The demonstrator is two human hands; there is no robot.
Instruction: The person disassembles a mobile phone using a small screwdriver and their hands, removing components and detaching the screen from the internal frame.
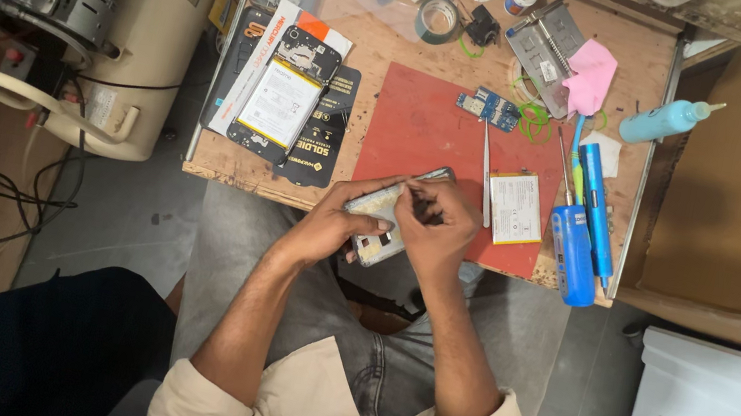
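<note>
1. The left hand grips from below a silver, opened phone frame with its inner side up; the fingers are closed around its near edge
2. The right hand lies on top of the same frame, with the fingertips pinched narrow on a spot inside it; what they pinch is too small to tell
3. The frame is held over the near edge of the flat red rubber work mat, just above the person's lap
4. To the right of the mat's middle lie thin metal tweezers and a white rectangular battery
5. Right of the mat, two blue plastic screwdrivers
6. Left of the mat, a black phone with open back
7. At the mat's far edge, a small blue circuit board
</note>
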